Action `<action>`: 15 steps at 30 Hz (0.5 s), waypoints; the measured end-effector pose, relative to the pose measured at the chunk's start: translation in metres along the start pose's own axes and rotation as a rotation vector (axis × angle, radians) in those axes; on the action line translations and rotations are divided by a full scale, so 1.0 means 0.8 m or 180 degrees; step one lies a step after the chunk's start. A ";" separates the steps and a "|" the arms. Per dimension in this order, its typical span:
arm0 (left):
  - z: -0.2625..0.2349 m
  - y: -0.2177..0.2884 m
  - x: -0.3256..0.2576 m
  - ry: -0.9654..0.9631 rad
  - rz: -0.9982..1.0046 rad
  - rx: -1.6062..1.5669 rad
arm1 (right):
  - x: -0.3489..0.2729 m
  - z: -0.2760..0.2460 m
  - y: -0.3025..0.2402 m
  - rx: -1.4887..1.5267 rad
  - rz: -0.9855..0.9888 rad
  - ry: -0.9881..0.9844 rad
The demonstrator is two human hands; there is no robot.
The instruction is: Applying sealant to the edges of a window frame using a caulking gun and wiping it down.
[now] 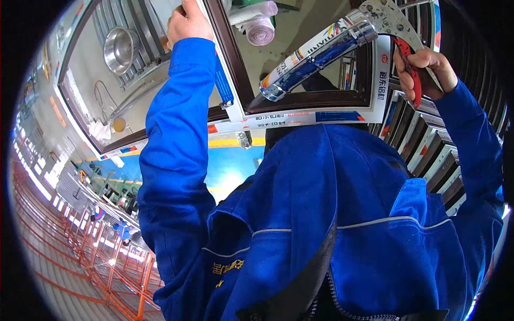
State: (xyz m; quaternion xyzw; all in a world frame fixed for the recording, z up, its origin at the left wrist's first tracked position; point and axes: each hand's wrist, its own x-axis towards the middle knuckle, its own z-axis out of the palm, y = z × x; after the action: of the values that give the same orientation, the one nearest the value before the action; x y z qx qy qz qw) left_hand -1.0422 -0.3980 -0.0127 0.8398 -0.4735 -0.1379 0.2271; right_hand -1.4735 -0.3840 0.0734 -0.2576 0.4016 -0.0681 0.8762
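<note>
Brown window frame gripped by left hand; right hand clasps caulking gun in a workshop.

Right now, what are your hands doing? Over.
Right hand squeezing the caulking gun, nozzle at frame corner. Left hand gripping the brown window frame. Nothing blocking.

Window frame as landmark. Left hand on its upright bar, upper left. Caulking gun in right hand, off upper right corner; sealant tube slanting down across the opening toward lower bar. Metal bowl left of frame. Stacked profiles right of it.
</note>
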 end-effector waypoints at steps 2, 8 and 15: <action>0.000 -0.001 0.000 0.0056 -0.0010 -0.0099 | 0.000 0.000 0.000 -0.0023 0.0003 0.0007; 0.000 -0.002 0.000 0.0095 0.0110 -0.0038 | -0.001 -0.001 -0.003 -0.0055 0.0015 0.0034; -0.002 -0.001 0.000 0.0003 0.0098 -0.0065 | -0.001 0.003 -0.005 -0.0061 0.0045 0.0075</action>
State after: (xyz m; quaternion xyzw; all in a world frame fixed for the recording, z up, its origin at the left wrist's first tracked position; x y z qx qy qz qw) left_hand -1.0413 -0.3972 -0.0116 0.8301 -0.4848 -0.1388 0.2380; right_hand -1.4724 -0.3859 0.0771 -0.2623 0.4144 -0.0611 0.8693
